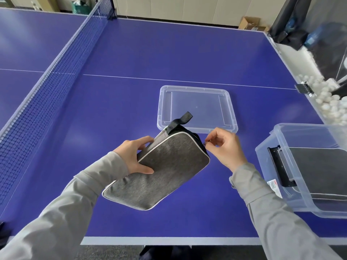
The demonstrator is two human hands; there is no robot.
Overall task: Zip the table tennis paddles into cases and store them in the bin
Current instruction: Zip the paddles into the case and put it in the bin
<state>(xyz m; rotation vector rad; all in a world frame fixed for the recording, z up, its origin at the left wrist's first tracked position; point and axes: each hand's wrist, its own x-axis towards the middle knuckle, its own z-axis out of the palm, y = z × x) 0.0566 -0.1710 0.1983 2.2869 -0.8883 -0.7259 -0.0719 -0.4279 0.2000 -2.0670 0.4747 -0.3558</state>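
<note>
A grey fabric paddle case (161, 171) with white piping and a black strap loop is tilted up above the blue table (169, 53). My left hand (135, 156) grips its left edge, thumb on the front face. My right hand (225, 147) pinches the small zipper pull (206, 145) at the case's upper right corner. No paddle shows; the case's inside is hidden. The clear plastic bin (281, 166) stands at the right edge of the table, with another grey case (319, 166) lying inside it.
The bin's clear lid (197, 107) lies flat on the table just beyond the case. The net (56, 76) runs along the left. A trough of several white balls (328, 102) hangs off the right side. The table's near edge (169, 241) is close to me.
</note>
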